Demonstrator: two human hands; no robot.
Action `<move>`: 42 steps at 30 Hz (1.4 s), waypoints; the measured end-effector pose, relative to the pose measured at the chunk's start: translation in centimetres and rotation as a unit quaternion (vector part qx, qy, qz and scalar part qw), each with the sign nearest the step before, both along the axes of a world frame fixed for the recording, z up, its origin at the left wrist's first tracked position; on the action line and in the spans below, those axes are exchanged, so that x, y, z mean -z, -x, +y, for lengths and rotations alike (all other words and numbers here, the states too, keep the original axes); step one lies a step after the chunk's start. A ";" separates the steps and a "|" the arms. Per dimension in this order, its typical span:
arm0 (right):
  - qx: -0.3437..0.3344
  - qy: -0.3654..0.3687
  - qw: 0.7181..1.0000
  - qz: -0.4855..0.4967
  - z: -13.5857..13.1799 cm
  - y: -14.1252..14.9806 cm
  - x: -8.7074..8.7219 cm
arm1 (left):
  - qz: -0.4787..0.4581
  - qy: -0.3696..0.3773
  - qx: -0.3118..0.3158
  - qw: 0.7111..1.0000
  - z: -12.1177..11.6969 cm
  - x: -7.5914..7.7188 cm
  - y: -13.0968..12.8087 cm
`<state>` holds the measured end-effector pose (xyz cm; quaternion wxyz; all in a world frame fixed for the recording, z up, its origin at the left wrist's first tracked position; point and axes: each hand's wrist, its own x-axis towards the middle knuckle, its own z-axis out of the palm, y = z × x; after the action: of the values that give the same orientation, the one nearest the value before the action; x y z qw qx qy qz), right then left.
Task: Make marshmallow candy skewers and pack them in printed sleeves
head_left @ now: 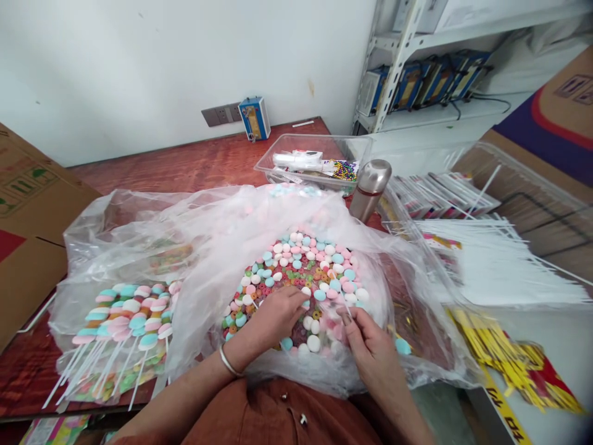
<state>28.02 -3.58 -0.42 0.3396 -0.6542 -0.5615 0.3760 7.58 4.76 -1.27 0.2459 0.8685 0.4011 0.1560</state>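
Observation:
A big clear plastic bag (222,241) lies open in front of me, full of loose round sweets (301,266) in pink, blue and white, mixed with small coloured rings. My left hand (278,315), a bangle on its wrist, reaches into the pile with fingers curled, pinching at a sweet. My right hand (365,343) rests at the pile's near right edge, fingers pinched on a thin white stick (346,306). To the left lies a heap of finished candy skewers (125,321) on white sticks.
A metal flask (370,185) stands behind the bag, beside a clear tray (278,157) of small items. White sticks (491,259) fill a clear bin at right, yellow wrappers (519,364) lie below. Cardboard boxes (28,210) flank the red table (185,161).

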 end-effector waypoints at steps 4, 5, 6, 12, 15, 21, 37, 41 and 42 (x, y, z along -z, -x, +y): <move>-0.053 0.019 0.998 -0.010 -1.0 0.6 -0.1 | -0.228 0.227 -0.180 0.930 0.3 -0.8 -0.6; -0.070 0.015 0.997 -0.008 -1.2 0.9 -0.1 | -0.291 0.291 -0.217 0.885 0.3 -1.0 -0.7; -0.085 0.006 0.996 -0.005 -1.4 1.1 0.0 | -0.350 0.345 -0.246 0.836 0.2 -1.1 -0.9; -0.126 -0.016 0.992 0.014 -1.5 2.3 -0.2 | -0.522 0.437 -0.311 0.663 -0.1 -1.5 -1.8; -0.111 -0.001 0.993 0.030 -1.3 2.5 -0.6 | -0.523 0.439 -0.308 0.662 -0.3 -1.8 -1.9; -0.071 0.000 0.994 0.080 -0.9 2.9 -1.4 | -0.504 0.433 -0.304 0.683 -0.6 -1.5 -2.1; -0.024 0.145 0.968 0.202 -0.7 4.8 -3.0 | -0.379 0.278 -0.251 0.846 -1.6 -0.7 -2.4; -0.024 0.074 0.989 0.125 -0.5 4.8 -1.7 | -0.351 0.224 -0.248 0.875 -2.5 -0.7 -2.8; -0.020 0.047 0.994 0.102 -0.4 4.8 -1.3 | -0.340 0.210 -0.233 0.886 -2.8 -0.8 -2.9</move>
<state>23.18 -3.96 0.86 0.3568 -0.6165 -0.5185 0.4731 10.52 1.98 -0.49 0.5006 0.5715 0.5071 0.4070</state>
